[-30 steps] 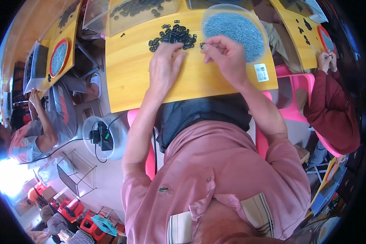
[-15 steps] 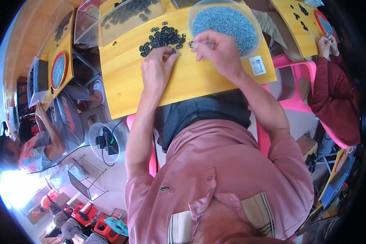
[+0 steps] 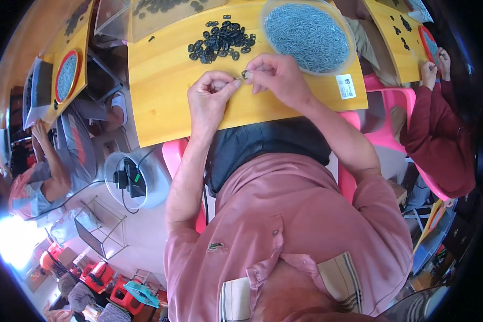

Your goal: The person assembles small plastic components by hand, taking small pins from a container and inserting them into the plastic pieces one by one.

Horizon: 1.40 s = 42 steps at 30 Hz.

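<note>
My two hands meet over the yellow table, fingertips nearly touching. My right hand point(image 3: 278, 78) pinches a small black plastic piece point(image 3: 244, 74) between thumb and fingers. My left hand point(image 3: 212, 95) is closed in a pinch just beside it, and a thin light sliver shows between its fingertips and the black piece; it is too small to name. Beyond my hands lies a loose pile of black oval plastic pieces point(image 3: 220, 42). To the right of the pile stands a clear round tub point(image 3: 265, 40) full of small silvery screw-like parts point(image 3: 306, 37).
A translucent bin point(image 3: 161, 24) with black pieces stands at the table's far left. One small dark part point(image 3: 151, 38) lies near it. A white label point(image 3: 345, 86) is on the table's right side. People work at tables on both sides; a pink chair point(image 3: 392, 107) stands right.
My left hand has left the edge of the black pile and come nearer to me and right. My right hand has lowered toward it with the black piece. The head view has shifted slightly.
</note>
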Motion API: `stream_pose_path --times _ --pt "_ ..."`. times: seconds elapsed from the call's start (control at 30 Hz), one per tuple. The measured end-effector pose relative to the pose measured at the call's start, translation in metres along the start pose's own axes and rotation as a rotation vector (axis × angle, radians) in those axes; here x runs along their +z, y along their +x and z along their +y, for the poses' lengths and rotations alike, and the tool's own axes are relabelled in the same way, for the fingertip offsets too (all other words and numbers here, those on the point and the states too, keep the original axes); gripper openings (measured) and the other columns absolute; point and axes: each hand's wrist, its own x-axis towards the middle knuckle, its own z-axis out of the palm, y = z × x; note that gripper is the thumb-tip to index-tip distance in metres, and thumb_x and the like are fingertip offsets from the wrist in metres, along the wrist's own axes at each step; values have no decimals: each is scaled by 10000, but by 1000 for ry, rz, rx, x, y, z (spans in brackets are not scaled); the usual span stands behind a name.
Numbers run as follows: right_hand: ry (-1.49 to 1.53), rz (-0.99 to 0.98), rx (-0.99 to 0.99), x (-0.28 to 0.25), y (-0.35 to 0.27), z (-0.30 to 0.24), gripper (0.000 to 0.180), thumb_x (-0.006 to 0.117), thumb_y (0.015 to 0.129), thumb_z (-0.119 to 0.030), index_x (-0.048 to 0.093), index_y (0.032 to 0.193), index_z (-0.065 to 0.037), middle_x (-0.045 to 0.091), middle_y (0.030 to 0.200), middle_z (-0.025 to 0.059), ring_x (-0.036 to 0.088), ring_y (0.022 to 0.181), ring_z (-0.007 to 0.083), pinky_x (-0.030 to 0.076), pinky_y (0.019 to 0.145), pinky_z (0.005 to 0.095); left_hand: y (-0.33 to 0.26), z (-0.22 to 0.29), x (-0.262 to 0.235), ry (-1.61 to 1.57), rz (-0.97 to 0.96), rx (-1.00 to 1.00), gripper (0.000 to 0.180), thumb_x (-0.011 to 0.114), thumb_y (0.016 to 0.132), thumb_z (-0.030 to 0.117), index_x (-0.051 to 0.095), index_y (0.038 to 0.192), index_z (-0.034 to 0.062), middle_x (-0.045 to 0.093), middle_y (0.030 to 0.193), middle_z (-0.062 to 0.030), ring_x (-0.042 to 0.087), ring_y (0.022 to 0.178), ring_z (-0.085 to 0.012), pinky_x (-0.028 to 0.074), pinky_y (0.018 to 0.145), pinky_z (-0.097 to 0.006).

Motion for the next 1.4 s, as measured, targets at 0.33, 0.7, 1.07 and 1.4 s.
stream_pose_path --times 0.33,0.7,1.07,1.4 --pt "137 -51 -29 1 4 12 164 626 911 -118 618 992 24 693 860 89 671 790 125 534 714 254 -1 -7 -1 -158 -41 9 224 667 884 -24 658 1109 -25 682 910 -58 660 811 -111 526 783 -235" --pt "-59 84 -73 -2 2 5 157 675 836 -111 675 883 39 696 751 68 670 643 113 527 604 246 -5 3 1 -338 -68 -182 261 615 916 -24 627 1174 -54 694 979 -122 696 887 -183 556 829 -271" --pt "-130 73 -61 -5 -2 -4 167 669 800 -132 682 850 27 682 717 73 681 634 126 514 586 244 -4 1 2 -367 -86 -157 251 657 886 -30 639 1134 -59 693 979 -133 698 862 -186 568 828 -281" --pt "-139 58 -52 -7 -1 -6 166 667 798 -133 680 843 27 682 714 81 684 630 132 515 576 245 -4 -1 1 -352 -110 -150 253 657 892 -20 644 1141 -58 706 978 -140 703 872 -183 558 840 -274"
